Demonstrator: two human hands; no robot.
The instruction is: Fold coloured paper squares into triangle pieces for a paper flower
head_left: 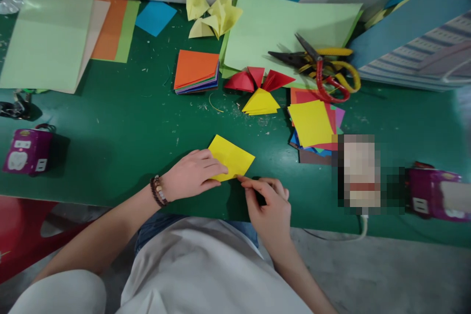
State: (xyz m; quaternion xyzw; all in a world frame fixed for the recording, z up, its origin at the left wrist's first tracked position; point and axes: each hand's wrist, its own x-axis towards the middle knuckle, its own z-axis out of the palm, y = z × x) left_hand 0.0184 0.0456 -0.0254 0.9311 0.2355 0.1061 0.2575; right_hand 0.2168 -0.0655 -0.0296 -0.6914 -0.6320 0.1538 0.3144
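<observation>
A yellow square of paper (233, 157) is right in front of me at the near side of the green table. My left hand (193, 171) grips its left side, with the fingers over the top face and the thumb by the lower edge. At the paper's near edge, the index finger and thumb of my right hand (268, 201) are pinched together; its other fingers are curled in. Beyond the paper lie folded yellow pieces (261, 102) and folded red pieces (253, 78).
A stack of coloured squares (196, 69) lies behind. Right of it are pliers and scissors (331, 78) on green sheets (265, 24), and another paper pile (312, 122). A blurred-out device (360, 171) has a cable. Purple boxes (29, 152) stand at both sides.
</observation>
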